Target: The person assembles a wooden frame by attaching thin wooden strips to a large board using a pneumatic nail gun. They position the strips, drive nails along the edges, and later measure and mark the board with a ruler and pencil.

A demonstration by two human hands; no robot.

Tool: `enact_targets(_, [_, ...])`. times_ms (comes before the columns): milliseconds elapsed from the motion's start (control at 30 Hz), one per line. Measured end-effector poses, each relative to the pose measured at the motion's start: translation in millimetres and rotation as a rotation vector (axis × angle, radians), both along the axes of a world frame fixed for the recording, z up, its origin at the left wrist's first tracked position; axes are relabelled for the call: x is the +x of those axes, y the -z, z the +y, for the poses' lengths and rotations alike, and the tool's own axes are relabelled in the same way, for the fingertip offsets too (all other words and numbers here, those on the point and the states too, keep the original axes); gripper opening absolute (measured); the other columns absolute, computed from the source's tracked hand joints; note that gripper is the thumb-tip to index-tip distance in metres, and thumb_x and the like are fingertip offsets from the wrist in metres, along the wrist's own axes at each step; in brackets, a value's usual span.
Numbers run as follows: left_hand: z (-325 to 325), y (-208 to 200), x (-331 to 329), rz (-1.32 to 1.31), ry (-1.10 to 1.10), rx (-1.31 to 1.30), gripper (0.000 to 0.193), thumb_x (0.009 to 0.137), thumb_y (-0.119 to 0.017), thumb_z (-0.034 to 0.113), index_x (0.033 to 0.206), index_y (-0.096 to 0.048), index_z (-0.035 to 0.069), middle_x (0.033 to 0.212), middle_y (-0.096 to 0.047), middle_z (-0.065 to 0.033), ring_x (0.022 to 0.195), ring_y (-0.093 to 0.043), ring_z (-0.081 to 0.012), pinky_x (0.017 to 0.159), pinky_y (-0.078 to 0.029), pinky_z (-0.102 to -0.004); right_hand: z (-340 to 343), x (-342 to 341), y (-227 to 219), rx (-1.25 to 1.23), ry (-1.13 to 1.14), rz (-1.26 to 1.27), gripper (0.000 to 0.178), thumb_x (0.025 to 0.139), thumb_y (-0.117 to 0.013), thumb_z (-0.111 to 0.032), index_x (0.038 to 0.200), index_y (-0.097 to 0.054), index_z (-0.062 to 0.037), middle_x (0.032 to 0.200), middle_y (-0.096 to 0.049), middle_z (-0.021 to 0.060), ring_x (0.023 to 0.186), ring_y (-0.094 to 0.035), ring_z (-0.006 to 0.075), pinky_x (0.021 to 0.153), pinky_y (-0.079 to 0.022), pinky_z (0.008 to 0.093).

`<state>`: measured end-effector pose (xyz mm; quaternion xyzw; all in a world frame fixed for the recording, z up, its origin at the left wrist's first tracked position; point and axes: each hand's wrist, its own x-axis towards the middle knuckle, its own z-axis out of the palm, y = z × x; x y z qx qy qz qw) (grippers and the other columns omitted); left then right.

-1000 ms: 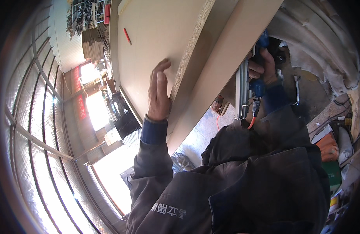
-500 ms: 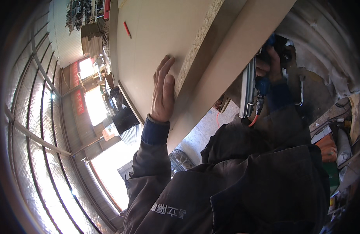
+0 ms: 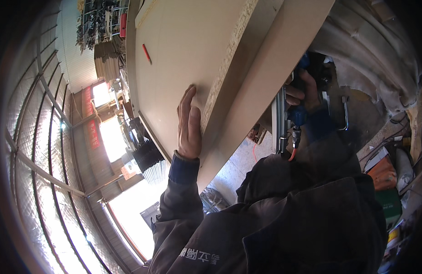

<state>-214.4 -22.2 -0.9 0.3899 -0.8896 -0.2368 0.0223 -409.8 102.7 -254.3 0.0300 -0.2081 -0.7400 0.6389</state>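
Note:
A large beige board panel (image 3: 174,50) with a rough chipboard edge lies before me, a long flat strip (image 3: 270,86) running along its near side. My left hand (image 3: 189,125) rests on the panel beside that edge, fingers stretched and thumb lying alongside. In the shade to the right, my right hand (image 3: 307,86) is wrapped round the grip of a nail gun (image 3: 298,115) with a blue body and silver magazine. The gun's nose is hidden beneath the strip. An orange air hose (image 3: 293,154) joins its handle. A red pencil (image 3: 147,53) lies farther off on the panel.
A crumpled grey cloth (image 3: 371,36) hangs at the upper right. A bent metal rod (image 3: 345,114) stands near the gun. A green box (image 3: 388,208) and an orange bundle (image 3: 382,171) lie at far right. Stacked boards (image 3: 106,59) stand beyond the panel.
My view has shifted a little. My left hand sits lower in the picture, nearer my body, still flat on the panel. The nail gun in my right hand appears slightly farther left and lower.

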Motion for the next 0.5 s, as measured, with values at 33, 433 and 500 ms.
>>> enact_targets(33, [-1,2,2,0.008,-0.014,0.016,0.061,0.108,-0.033,0.039,0.149,-0.043,-0.005,0.153,-0.043,-0.0250,0.145,-0.037,-0.0370,0.121,-0.027,-0.0437,0,0,0,-0.006,-0.006,0.004,0.047,0.100,-0.060,-0.040,0.111,-0.057,0.0056,0.086,-0.061,0.0061,0.051,-0.053,0.0055,0.044,-0.045,0.0228])
enact_targets(433, [-6,8,11,0.029,-0.054,0.046,0.064,0.108,-0.034,0.044,0.149,-0.042,-0.005,0.151,-0.046,-0.0259,0.144,-0.039,-0.0377,0.120,-0.028,-0.0430,-1,18,13,-0.126,-0.081,-0.022,0.042,0.100,-0.059,-0.033,0.121,-0.055,0.0036,0.101,-0.062,0.0143,0.053,-0.055,0.0101,0.044,-0.046,0.0265])
enact_targets(500, [-7,8,11,0.020,-0.040,0.028,0.064,0.108,-0.034,0.044,0.149,-0.042,-0.005,0.151,-0.046,-0.0262,0.144,-0.040,-0.0376,0.119,-0.029,-0.0430,2,21,11,-0.110,-0.094,-0.017,0.042,0.100,-0.059,-0.033,0.122,-0.054,0.0033,0.102,-0.062,0.0147,0.053,-0.056,0.0105,0.045,-0.047,0.0269])
